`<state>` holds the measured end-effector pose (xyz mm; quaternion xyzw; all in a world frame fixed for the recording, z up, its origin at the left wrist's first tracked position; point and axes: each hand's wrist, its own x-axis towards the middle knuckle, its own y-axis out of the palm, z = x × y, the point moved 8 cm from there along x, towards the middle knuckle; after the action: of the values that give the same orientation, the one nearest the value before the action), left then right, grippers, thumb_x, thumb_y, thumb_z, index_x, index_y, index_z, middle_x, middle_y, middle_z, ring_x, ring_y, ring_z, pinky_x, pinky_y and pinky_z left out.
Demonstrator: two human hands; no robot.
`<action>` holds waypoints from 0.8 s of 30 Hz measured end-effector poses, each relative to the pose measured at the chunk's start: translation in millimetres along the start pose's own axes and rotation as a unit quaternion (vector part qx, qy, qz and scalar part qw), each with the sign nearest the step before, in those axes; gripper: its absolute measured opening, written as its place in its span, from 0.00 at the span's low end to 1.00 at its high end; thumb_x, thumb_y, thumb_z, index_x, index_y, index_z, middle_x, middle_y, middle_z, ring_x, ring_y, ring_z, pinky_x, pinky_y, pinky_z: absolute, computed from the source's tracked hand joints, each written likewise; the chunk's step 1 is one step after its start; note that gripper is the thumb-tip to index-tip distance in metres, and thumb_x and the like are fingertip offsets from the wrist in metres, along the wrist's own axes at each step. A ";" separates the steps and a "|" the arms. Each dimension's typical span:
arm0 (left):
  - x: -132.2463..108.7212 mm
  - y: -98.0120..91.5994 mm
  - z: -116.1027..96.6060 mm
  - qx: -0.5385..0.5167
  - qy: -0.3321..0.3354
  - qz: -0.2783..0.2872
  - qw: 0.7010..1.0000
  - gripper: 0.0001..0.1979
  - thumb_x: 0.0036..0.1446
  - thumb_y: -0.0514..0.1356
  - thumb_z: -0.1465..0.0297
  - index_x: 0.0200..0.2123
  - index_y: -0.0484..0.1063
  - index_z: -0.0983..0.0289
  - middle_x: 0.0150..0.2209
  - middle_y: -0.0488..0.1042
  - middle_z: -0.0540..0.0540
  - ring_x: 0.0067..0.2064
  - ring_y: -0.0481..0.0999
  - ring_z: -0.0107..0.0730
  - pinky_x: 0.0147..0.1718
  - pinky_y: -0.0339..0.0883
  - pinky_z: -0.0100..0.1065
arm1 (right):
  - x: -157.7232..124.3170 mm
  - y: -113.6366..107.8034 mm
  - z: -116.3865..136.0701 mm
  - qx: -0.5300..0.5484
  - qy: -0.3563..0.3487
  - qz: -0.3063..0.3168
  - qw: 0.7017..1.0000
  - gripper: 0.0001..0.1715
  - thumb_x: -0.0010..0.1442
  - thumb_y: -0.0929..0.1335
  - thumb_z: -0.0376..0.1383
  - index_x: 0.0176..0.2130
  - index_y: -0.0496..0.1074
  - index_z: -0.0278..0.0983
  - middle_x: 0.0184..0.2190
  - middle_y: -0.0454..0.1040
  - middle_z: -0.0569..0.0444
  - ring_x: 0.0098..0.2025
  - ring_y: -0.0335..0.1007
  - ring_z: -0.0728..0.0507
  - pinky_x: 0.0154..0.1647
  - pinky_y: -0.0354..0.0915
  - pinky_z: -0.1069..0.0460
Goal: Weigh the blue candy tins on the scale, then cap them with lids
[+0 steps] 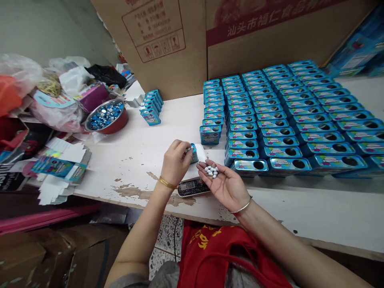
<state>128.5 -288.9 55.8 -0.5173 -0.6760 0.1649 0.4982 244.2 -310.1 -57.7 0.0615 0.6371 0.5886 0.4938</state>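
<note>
Left hand (174, 163) bends its fingers over the top of a blue tin (194, 155) just beyond the scale's display (188, 186), whether pinching anything unclear, while right hand (225, 185) lies palm up, loosely cupped under white pellets (211, 171), tin rows (288, 120) beyond it.

The left hand (175, 163) hides much of the small blue tin (194, 155), and I can't tell whether its fingers grip it. Beside it, the right hand (229, 187) covers one end of the black digital scale (192, 189), whose digits blur too much for me to trust. Fine print on the cardboard carton (168, 76) is unreadable and its top runs out of view, as does the orange plastic bag (9, 95).
</note>
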 end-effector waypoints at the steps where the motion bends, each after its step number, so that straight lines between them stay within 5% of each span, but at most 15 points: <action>1: 3.0 1.8 4.2 0.015 0.001 0.017 1.000 0.01 0.57 0.57 0.74 0.33 0.68 0.65 0.32 0.68 0.51 0.31 0.67 0.25 0.31 0.65 0.28 | -0.4 -1.5 0.0 0.000 0.001 -0.003 1.000 0.15 0.61 0.58 0.29 0.40 0.71 0.28 0.40 0.77 0.40 0.47 0.73 0.40 0.50 0.69 0.47; 5: 1.8 0.5 7.6 0.025 0.004 0.035 0.999 0.05 0.60 0.54 0.72 0.38 0.69 0.65 0.36 0.71 0.55 0.37 0.71 0.28 0.36 0.67 0.31 | -5.5 -6.4 -1.1 -0.004 0.008 -0.005 1.000 0.16 0.62 0.57 0.29 0.42 0.71 0.27 0.43 0.76 0.39 0.50 0.71 0.39 0.52 0.68 0.47; 8: -14.4 -2.7 -8.5 -0.008 0.017 0.020 1.000 0.09 0.62 0.51 0.73 0.42 0.69 0.65 0.39 0.71 0.56 0.41 0.71 0.29 0.40 0.68 0.34 | -12.4 -10.9 -3.0 -0.007 0.022 -0.003 1.000 0.18 0.62 0.57 0.29 0.44 0.71 0.26 0.44 0.76 0.39 0.49 0.72 0.39 0.50 0.69 0.47; 13: -72.4 45.6 -59.3 0.000 0.065 0.160 0.985 0.16 0.61 0.54 0.66 0.51 0.65 0.63 0.45 0.69 0.60 0.43 0.70 0.34 0.40 0.69 0.36 | -29.7 -40.2 -2.6 0.005 0.028 -0.054 0.998 0.18 0.63 0.57 0.29 0.43 0.72 0.28 0.35 0.79 0.46 0.35 0.76 0.47 0.34 0.73 0.55; 17: -108.9 80.2 -76.8 0.027 0.046 0.198 0.979 0.11 0.62 0.50 0.70 0.45 0.68 0.65 0.39 0.70 0.58 0.38 0.69 0.32 0.36 0.68 0.33 | -43.4 -70.6 -9.1 -0.012 0.056 -0.102 0.993 0.18 0.62 0.57 0.27 0.43 0.73 0.29 0.30 0.79 0.50 0.29 0.75 0.50 0.28 0.72 0.58; 24: -117.8 82.4 -80.4 -0.038 0.020 0.190 0.981 0.10 0.62 0.48 0.72 0.39 0.69 0.66 0.41 0.70 0.57 0.41 0.70 0.30 0.40 0.69 0.31 | -49.7 -83.1 -16.6 0.012 0.057 -0.091 0.994 0.16 0.59 0.59 0.26 0.38 0.74 0.30 0.30 0.79 0.50 0.29 0.75 0.50 0.29 0.72 0.57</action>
<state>236.7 -380.3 -28.1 -0.6578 -0.5610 0.2204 0.4516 299.4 -379.1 -100.3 -0.0245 0.6739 0.5361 0.5078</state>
